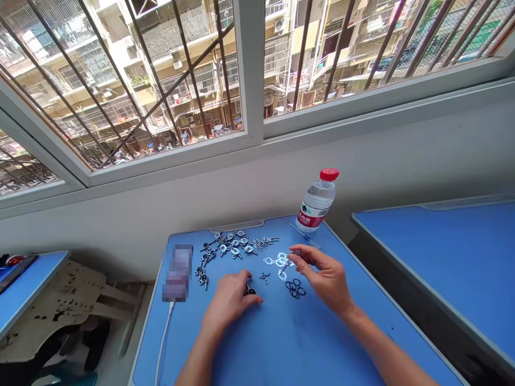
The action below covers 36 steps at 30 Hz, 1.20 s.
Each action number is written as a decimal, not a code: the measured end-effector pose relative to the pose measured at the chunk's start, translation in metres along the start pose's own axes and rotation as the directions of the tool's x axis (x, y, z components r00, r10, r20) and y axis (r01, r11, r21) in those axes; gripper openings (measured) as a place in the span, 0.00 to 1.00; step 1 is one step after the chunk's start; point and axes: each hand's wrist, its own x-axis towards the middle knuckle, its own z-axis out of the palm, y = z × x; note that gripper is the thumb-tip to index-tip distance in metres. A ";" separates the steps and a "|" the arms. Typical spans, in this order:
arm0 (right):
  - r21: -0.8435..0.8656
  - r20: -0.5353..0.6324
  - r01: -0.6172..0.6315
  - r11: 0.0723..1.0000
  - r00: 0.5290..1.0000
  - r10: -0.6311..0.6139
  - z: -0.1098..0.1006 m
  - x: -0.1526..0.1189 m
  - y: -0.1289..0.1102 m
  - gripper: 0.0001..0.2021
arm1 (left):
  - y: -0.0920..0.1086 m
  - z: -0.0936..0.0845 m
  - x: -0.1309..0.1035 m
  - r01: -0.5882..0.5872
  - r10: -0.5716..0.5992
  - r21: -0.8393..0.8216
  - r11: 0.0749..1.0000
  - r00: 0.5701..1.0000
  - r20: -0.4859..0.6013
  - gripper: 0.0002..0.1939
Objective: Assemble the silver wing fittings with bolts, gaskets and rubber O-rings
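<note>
My left hand (228, 301) rests on the blue table, its fingers curled around a small metal part with a black round centre (251, 291), mostly hidden. My right hand (324, 274) is raised in a pinch on a thin, rod-like tool (285, 266) that points down; its exact kind is unclear. Below that hand lie flat silver oval plates (270, 261) with holes. Several black rubber rings (295, 289) sit in a cluster nearer to me. Between the hands is a little group of tiny screws (264, 277).
Many metal parts (235, 244) with stems lie along the far left. A red-capped water bottle (317, 202) stands at the back right beside a thin tool (302, 234). A blurred phone (177, 273) with a white cable (164, 340) lies left. Another blue table (442, 241) is to the right.
</note>
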 end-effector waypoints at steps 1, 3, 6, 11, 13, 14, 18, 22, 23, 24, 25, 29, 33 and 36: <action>-0.001 -0.002 -0.003 1.000 1.000 0.003 0.000 0.000 0.000 0.07 | 0.000 -0.001 0.000 -0.006 0.006 -0.033 0.999 1.000 0.008 0.19; -0.002 -0.004 -0.012 1.000 1.000 0.012 0.000 0.000 0.001 0.08 | -0.004 -0.007 -0.002 -0.010 0.008 -0.075 0.997 1.000 -0.029 0.16; -0.011 -0.009 -0.033 0.999 0.999 0.033 0.000 0.000 0.003 0.09 | -0.012 -0.018 -0.005 -0.040 0.030 -0.096 0.995 0.994 -0.101 0.13; -0.035 -0.004 -0.075 0.997 0.997 0.075 -0.001 0.001 0.002 0.13 | -0.012 -0.019 -0.007 -0.126 0.133 -0.166 0.978 0.991 0.031 0.21; -0.036 -0.002 -0.077 0.996 0.997 0.077 -0.001 0.001 0.001 0.13 | -0.009 -0.014 -0.005 -0.155 0.168 -0.168 0.973 0.984 0.065 0.22; -0.035 -0.004 -0.075 0.997 0.997 0.075 -0.001 0.001 0.002 0.13 | -0.007 -0.011 -0.004 -0.165 0.178 -0.167 0.972 0.982 0.068 0.21; -0.036 0.004 -0.062 0.997 0.998 0.062 -0.001 0.001 0.002 0.11 | -0.003 -0.001 0.000 -0.152 0.161 -0.154 0.976 0.986 0.051 0.14; -0.033 0.003 -0.051 0.998 0.999 0.051 -0.002 0.002 0.002 0.10 | -0.004 0.001 0.002 -0.142 0.148 -0.140 0.980 0.988 0.033 0.10; -0.034 0.001 -0.050 0.998 0.999 0.050 -0.002 0.002 0.002 0.10 | -0.004 0.001 0.002 -0.150 0.156 -0.133 0.980 0.987 0.030 0.10; -0.037 -0.001 -0.051 0.998 0.999 0.051 -0.002 0.002 0.001 0.10 | -0.003 0.001 0.002 -0.157 0.162 -0.126 0.979 0.986 0.031 0.09; -0.041 -0.005 -0.052 0.998 0.999 0.052 -0.002 0.003 0.001 0.11 | -0.003 0.002 0.002 -0.162 0.167 -0.121 0.979 0.985 0.036 0.09; -0.047 -0.016 -0.095 0.994 0.995 0.094 -0.004 0.007 0.002 0.12 | -0.001 0.003 0.004 -0.152 0.158 -0.106 0.983 0.986 0.057 0.07; -0.034 -0.016 -0.165 0.986 0.986 0.165 -0.007 0.011 0.004 0.13 | 0.001 0.006 0.004 -0.158 0.162 -0.088 0.984 0.986 0.046 0.06; -0.023 0.021 -0.231 0.973 0.973 0.231 -0.009 0.012 0.006 0.13 | 0.003 0.006 0.004 -0.161 0.166 -0.091 0.983 0.985 0.054 0.06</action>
